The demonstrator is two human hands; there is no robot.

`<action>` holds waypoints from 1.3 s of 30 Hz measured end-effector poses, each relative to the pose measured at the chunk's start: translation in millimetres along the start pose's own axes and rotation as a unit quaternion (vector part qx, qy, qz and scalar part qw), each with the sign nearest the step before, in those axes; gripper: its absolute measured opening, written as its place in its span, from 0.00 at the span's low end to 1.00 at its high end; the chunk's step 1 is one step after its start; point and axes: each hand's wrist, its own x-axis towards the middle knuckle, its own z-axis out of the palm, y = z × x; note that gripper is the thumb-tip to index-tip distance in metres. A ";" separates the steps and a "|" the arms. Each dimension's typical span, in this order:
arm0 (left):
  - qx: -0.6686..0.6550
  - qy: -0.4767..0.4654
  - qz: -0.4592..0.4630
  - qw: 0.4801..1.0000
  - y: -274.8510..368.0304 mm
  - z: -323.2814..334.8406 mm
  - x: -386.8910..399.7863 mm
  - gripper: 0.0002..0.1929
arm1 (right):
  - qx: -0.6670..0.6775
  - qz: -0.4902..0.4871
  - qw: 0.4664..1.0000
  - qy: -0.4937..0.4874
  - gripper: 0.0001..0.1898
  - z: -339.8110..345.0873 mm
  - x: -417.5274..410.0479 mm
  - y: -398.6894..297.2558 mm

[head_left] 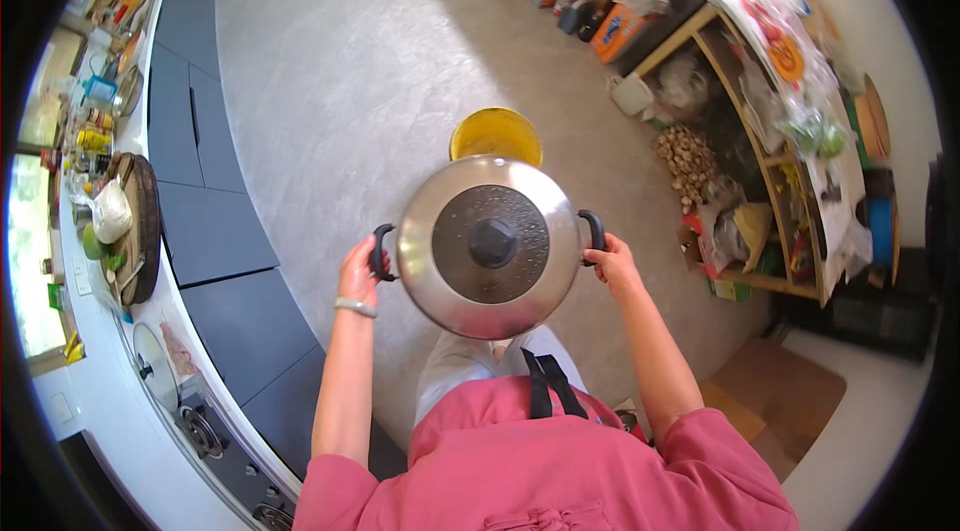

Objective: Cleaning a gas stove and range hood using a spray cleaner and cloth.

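Observation:
Between my hands is a round metal pot, covered by a steel-rimmed lid (420,261) with a glass centre and a black knob (493,243). Droplets dot the glass. My left hand (358,274), with a pale bangle at its wrist, grips the black side handle (381,252) on the left. On the opposite side, my right hand (615,261) holds the other black handle (592,229). The lid hides the pot's body and contents. Just beyond the pot, a yellow bucket (496,132) stands on the floor, its near part covered from view.
A counter with grey cabinets (225,231) runs along my left, bearing a thick wooden chopping board (146,231), a glass lid (155,366) and a gas stove (202,430). To my right stand wooden shelves (739,92) with bags and a heap of garlic or similar bulbs (684,160).

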 end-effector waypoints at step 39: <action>-0.132 0.131 0.018 0.982 -101.8 112.8 307.2 0.23 | -0.199 0.057 0.978 -0.009 0.09 11.1 418.7 -19.8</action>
